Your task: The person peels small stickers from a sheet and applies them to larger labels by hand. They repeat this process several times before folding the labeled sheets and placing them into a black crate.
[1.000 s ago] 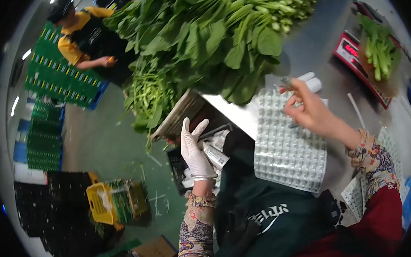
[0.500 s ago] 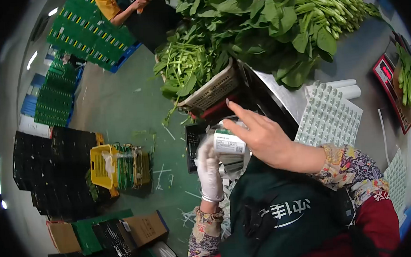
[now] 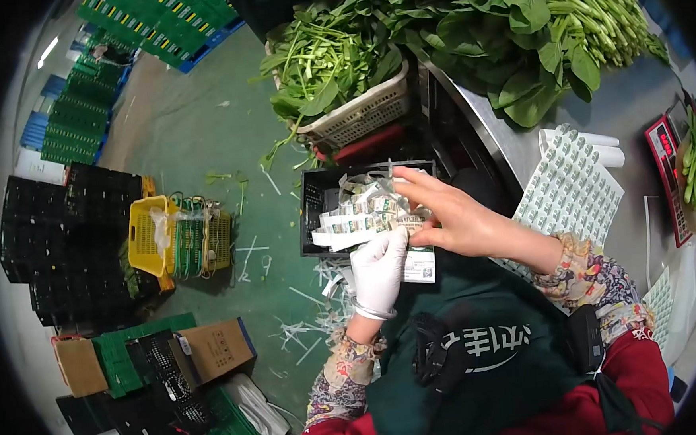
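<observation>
My left hand (image 3: 378, 273), in a white glove, is closed with fingertips pinched on a white printed label (image 3: 419, 266) with a small square code. The label hangs just below the fingers, against the dark apron. My bare right hand (image 3: 469, 220) has its fingers apart, its thumb close to the gloved fingertips. Right beside both hands, white and green printed strips (image 3: 352, 225) lie heaped with clear film in a black crate (image 3: 312, 200). Where the held label ends among these strips is hard to make out.
Beyond the crate stands a beige basket (image 3: 365, 105) of cut greens. Leafy vegetables (image 3: 512, 40) cover the metal table, with label sheets (image 3: 573, 180) and a red scale (image 3: 666, 178) bearing greens. A yellow basket (image 3: 148, 238) and stacked black crates (image 3: 39, 244) stand left. Paper scraps litter the floor.
The label has moved down and right, toward the apron. My gloved hand has turned and closed more tightly. The view has shifted, uncovering the crate and its strips.
</observation>
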{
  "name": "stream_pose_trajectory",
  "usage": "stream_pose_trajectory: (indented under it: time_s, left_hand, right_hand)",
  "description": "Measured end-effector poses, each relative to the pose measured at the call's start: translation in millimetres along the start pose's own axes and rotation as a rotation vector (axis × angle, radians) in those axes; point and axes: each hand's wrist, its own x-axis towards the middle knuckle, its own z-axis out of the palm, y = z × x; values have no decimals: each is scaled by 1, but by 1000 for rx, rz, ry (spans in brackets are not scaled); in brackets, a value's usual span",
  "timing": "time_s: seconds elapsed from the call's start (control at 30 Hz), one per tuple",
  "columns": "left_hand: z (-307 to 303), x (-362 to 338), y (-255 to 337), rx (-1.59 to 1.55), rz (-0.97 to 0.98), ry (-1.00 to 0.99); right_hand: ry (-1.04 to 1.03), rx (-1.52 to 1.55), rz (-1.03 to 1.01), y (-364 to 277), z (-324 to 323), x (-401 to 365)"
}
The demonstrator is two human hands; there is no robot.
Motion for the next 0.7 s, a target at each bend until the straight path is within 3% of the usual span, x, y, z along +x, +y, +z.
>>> stream_pose_trajectory:
  time_s: [0.03,0.1,0.17,0.27,0.33,0.43,0.6,0.63,0.7]
  left_hand:
    - [-4,4,3,150,-67,-41]
    - [-5,10,6,-68,-19,-198]
    - [-3,10,5,-261,14,-373]
    - [-7,10,-16,-181,-111,-266]
    - [-10,9,-25,-161,-180,-138]
    - [-10,13,-23,-125,-110,-53]
    - [1,10,-6,215,169,-54]
    - [-3,13,-9,64,39,-128]
    - [-2,11,0,-219,27,-236]
  right_hand:
    - [62,-109,-34,7,1,-1]
    - [174,-168,-14,7,-3,1]
    - [275,33,26,-1,-10,4]
    - [407,330,37,5,-21,13]
    - [331,250,110,3,-22,8]
    - [97,202,147,0,-4,-8]
    - [104,-56,85,-5,12,-17]
    - [162,-92,64,-1,10,-17]
    - [247,-14,71,9,9,-11]
